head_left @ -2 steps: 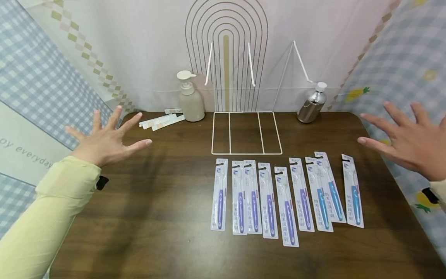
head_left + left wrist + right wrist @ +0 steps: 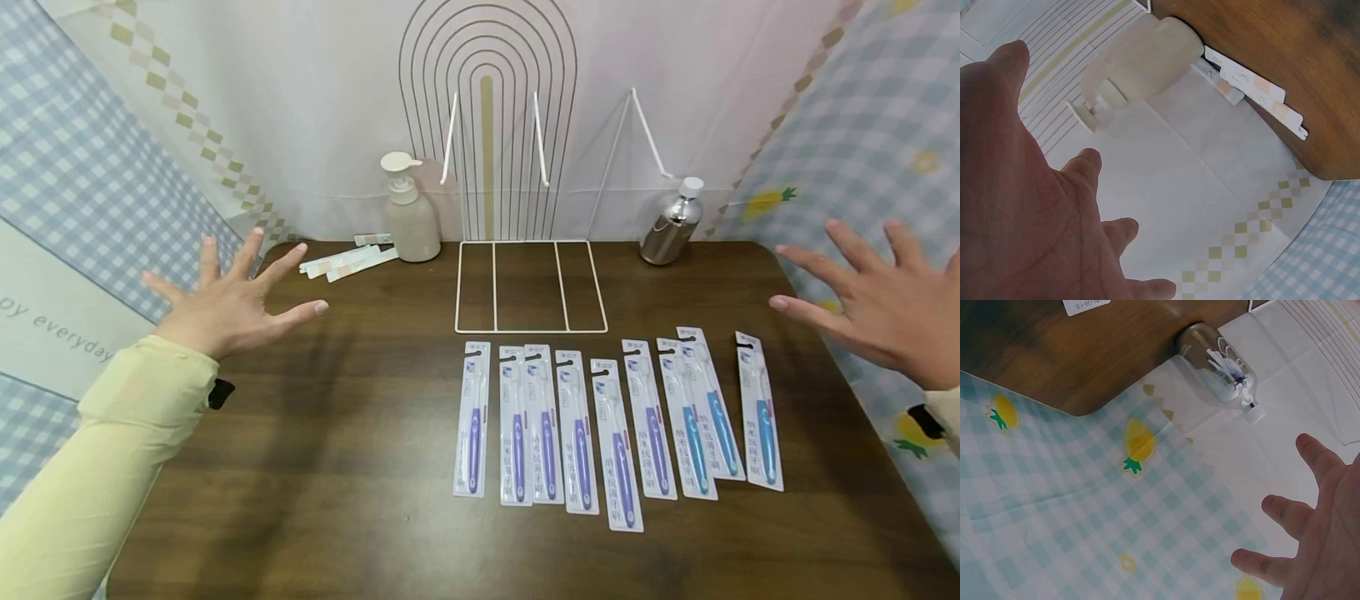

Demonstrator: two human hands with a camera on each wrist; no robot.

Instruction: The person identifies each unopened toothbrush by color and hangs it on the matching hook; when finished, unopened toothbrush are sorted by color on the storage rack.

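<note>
My left hand [image 2: 232, 304] hovers over the left side of the table with its fingers spread, holding nothing. Over the right edge, my right hand [image 2: 892, 300] is spread the same way and touches nothing. Between them lie several packaged toothbrushes in a loose row, purple-handled ones [image 2: 581, 450] to the left and blue-handled ones [image 2: 765, 437] to the right. Two of the blue packs overlap. Behind the row stands a white wire rack [image 2: 531, 331] with prongs sticking out toward me. In the left wrist view, the palm and outstretched fingers [image 2: 1085, 169] show bare.
A beige pump bottle [image 2: 414, 225] stands at the back left beside several thin white sachets [image 2: 352, 260]. At the back right is a silver bottle [image 2: 672, 225] with a white cap. Patterned curtains [image 2: 840, 117] surround the brown table [image 2: 337, 500] on three sides.
</note>
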